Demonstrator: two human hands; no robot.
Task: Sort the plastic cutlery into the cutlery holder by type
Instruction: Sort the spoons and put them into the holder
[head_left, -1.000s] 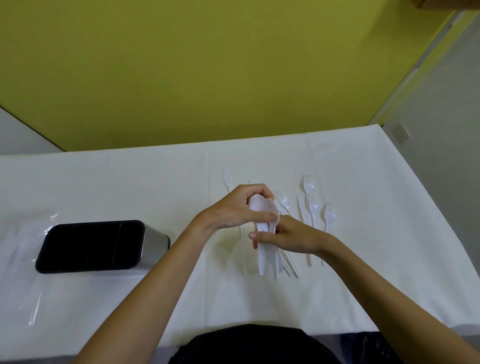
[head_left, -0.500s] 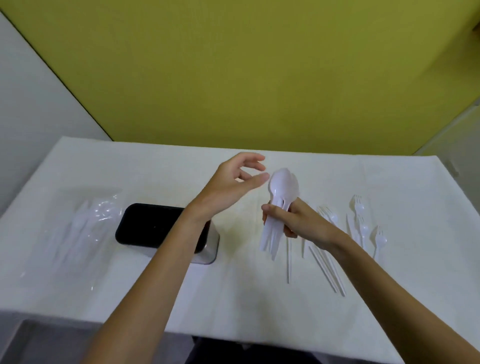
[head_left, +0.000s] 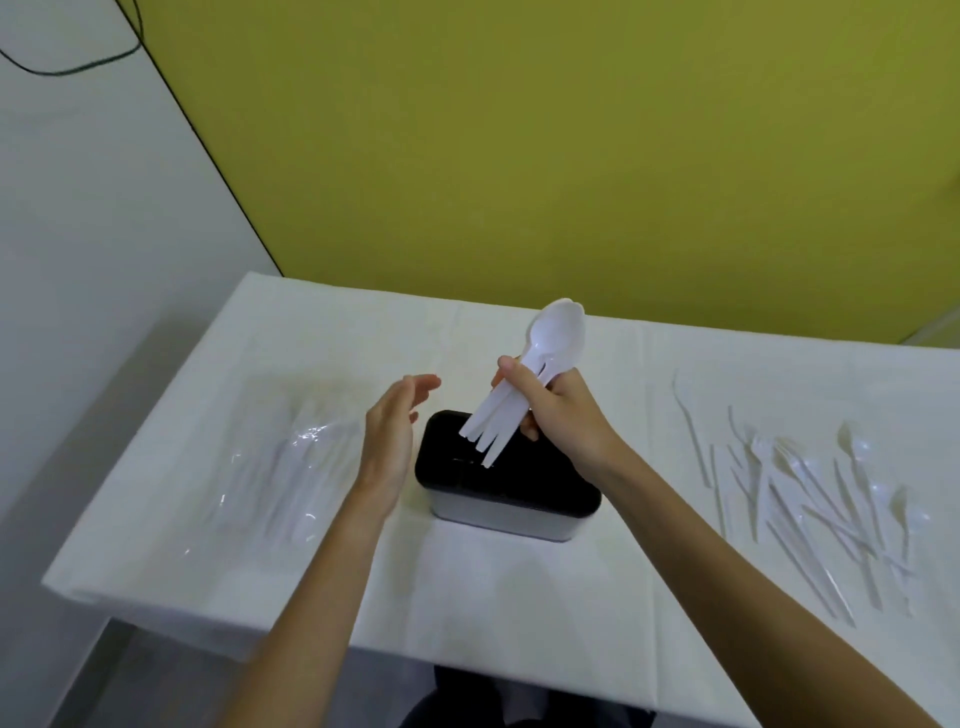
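My right hand (head_left: 558, 415) grips a bundle of several white plastic spoons (head_left: 550, 340), bowls up and handle ends pointing down over the left end of the black cutlery holder (head_left: 498, 506). The handle tips hang just above the holder's open top. My left hand (head_left: 389, 436) hovers beside the holder's left end, fingers straight, holding nothing. Several loose white forks and knives (head_left: 810, 493) lie spread on the white tablecloth to the right.
A clear plastic bag (head_left: 280, 467) holding more white cutlery lies on the table (head_left: 467, 597) left of the holder. The table's left edge and front edge are close. A yellow wall stands behind the table.
My right hand has carried the spoon bundle left, from above the bare cloth to over the holder. My left hand has dropped beside the holder. The view has swung left.
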